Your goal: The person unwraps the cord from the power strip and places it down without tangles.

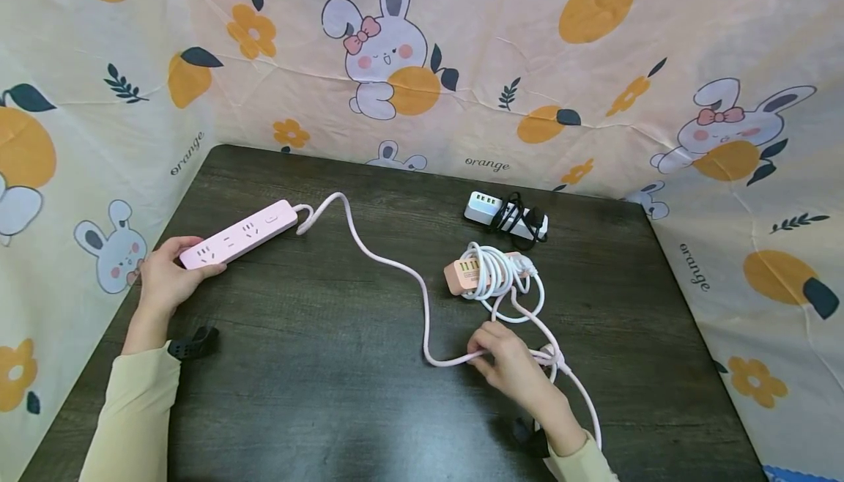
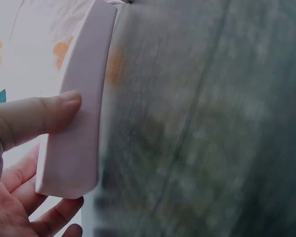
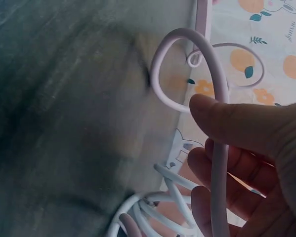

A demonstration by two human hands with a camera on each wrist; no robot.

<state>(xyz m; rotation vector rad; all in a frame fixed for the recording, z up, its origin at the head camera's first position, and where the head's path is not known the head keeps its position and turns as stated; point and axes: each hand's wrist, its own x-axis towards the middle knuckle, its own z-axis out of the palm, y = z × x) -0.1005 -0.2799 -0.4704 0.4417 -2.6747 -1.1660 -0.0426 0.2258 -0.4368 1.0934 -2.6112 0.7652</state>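
Note:
A pink power strip [image 1: 240, 234] lies tilted at the left of the table in the head view. My left hand [image 1: 165, 277] holds its near end, the thumb along one side. Up close in the left wrist view, the thumb presses the smooth side of the strip [image 2: 81, 143], with fingers beneath. From the strip's far end a pink cord [image 1: 424, 306] winds across to the right. My right hand [image 1: 514, 365] pinches that cord between thumb and fingers; the right wrist view shows the cord [image 3: 220, 173] passing through the grip. The cord's plug end is not clearly visible.
Behind the right hand sits an orange-ended power strip [image 1: 461, 277] wrapped in a coiled white cord [image 1: 494, 271]. Farther back is a white power strip [image 1: 484, 207] with a black cord [image 1: 514, 218] around it. A patterned cloth [image 1: 395, 138] borders the dark table [image 1: 316, 379].

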